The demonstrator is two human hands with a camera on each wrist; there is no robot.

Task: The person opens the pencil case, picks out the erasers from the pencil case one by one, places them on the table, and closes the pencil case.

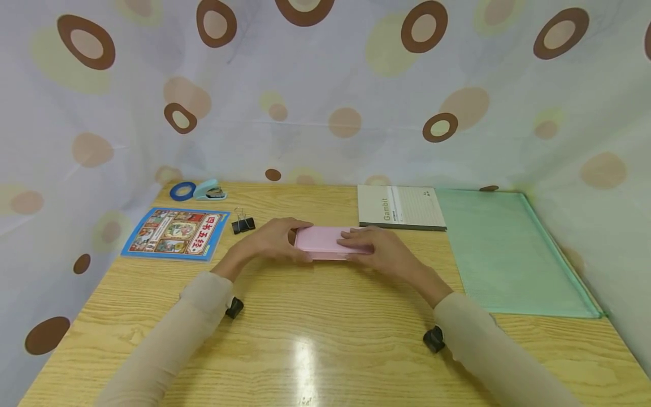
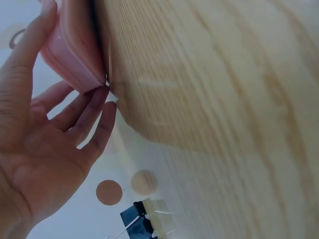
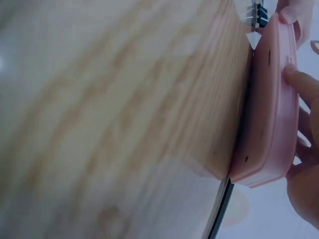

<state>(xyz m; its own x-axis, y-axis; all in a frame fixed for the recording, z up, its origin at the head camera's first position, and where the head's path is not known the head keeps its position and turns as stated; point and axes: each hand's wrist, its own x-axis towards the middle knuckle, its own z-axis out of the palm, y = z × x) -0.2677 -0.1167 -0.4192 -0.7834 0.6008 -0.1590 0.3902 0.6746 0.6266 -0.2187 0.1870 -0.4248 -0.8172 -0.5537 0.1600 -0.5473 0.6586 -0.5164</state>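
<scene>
Grasping the pink case [image 1: 325, 242] at both ends, our left hand [image 1: 274, 240] and right hand [image 1: 378, 250] curl around it, just beside the notebook [image 1: 399, 207].

The head camera is looking forward and down from above the near edge of the bench [image 1: 325, 339], facing the dotted curtain [image 1: 325, 85] at twelve o'clock and taking in the whole top. The left wrist camera is sitting very close, low beside the left hand [image 2: 45, 149], peering along the wood toward the pink case [image 2: 75, 45]. The right wrist camera is hugging the surface just as closely, facing the same pink case [image 3: 271, 104]. All three are sharing that case and the wood around it.
</scene>
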